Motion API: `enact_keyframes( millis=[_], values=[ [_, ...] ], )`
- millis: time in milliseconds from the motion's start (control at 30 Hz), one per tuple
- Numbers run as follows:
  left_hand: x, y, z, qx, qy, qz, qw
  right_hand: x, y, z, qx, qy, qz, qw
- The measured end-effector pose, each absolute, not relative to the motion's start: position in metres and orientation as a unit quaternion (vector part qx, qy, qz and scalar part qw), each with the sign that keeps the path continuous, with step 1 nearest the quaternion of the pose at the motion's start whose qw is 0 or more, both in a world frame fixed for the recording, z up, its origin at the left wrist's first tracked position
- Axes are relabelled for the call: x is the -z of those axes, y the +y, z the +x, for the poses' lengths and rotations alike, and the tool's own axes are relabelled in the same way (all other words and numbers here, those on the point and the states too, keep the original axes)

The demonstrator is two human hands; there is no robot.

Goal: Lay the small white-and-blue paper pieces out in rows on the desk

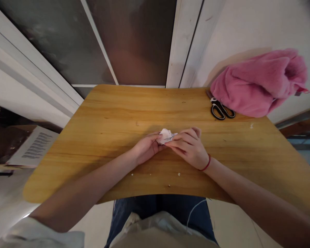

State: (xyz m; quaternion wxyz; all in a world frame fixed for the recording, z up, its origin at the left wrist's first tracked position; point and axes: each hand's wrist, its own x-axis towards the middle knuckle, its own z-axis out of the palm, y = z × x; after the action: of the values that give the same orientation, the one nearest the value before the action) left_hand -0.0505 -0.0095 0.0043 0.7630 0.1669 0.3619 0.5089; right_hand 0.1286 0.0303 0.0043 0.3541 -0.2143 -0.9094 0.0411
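Over the middle of the wooden table, a small wad of white paper (165, 135) with dark lines on it sits between both hands. My left hand (147, 147) grips its left side, thumb on top and fingers beneath. At the right edge, my right hand (189, 146) pinches the paper with thumb and fingertips; a red band circles that wrist. Whether the wad is folded or several layers stacked, I cannot tell. Tiny white scraps (179, 174) lie on the wood nearer my body.
Black-handled scissors (220, 108) lie at the table's back right, blades partly under a pink plush cloth bundle (258, 82). The wooden table (124, 113) meets a glazed door (134, 41) behind. A cardboard box (33, 146) stands off to the left.
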Motion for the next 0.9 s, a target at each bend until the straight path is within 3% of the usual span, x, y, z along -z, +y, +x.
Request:
enact_keyframes(
  millis=[100,333,700,900],
  values=[
    [-0.006,-0.010,-0.051,-0.489,0.357,0.164,0.779,-0.008,0.034,0.132,-0.033,-0.897,-0.210,0.388],
    [-0.007,-0.009,-0.050,-0.456,0.341,0.205,0.796,-0.008,0.042,0.133,-0.042,-0.900,-0.225,0.370],
    [-0.009,-0.012,-0.046,-0.467,0.396,0.180,0.770,-0.012,0.037,0.130,-0.196,-0.912,-0.254,0.256],
    [-0.002,-0.011,-0.047,-0.456,0.404,0.188,0.770,-0.006,0.038,0.128,-0.202,-0.918,-0.246,0.237]
  ],
)
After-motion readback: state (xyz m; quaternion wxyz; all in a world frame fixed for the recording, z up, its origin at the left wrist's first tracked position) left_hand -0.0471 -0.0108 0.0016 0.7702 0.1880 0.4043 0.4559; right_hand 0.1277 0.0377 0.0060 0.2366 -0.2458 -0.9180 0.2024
